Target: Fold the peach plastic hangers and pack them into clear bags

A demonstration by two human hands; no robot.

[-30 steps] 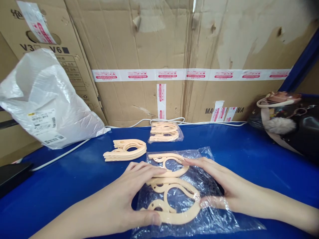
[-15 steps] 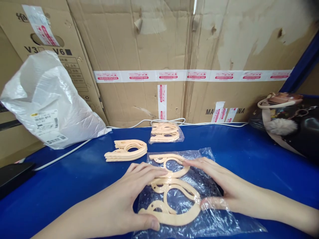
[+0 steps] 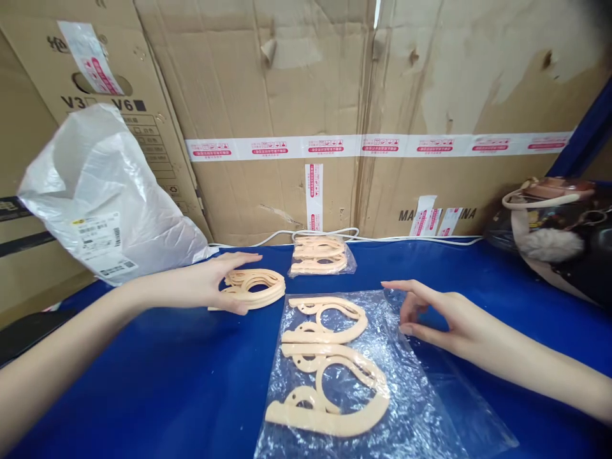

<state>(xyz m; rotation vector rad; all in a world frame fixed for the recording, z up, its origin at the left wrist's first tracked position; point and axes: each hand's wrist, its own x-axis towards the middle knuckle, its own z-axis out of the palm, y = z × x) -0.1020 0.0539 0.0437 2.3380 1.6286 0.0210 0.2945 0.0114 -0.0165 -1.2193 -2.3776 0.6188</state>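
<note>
Two folded beige plastic hangers point(image 3: 351, 417) lie flat on a clear plastic bag point(image 3: 411, 408); whether they are inside it or on top I cannot tell. To their left is a small stack of the same folded hangers point(image 3: 270, 294). My left hand point(image 3: 210, 280) reaches over the left end of this stack, thumb in front and fingers stretched out behind, without a clear grip. My right hand point(image 3: 442, 315) hovers by the bag's right edge, index finger extended and thumb apart, holding nothing.
A wrapped pack of hangers point(image 3: 320, 255) sits at the back, near a white cable point(image 3: 268, 237). A white mailing bag point(image 3: 115, 204) leans at left, a dark handbag point(image 3: 593, 248) stands at right. Cardboard point(image 3: 268, 191) walls the back of the blue table point(image 3: 157, 382).
My left hand has left the hangers on the bag and moved left to the stack. My right hand has lifted off the bag and shifted right.
</note>
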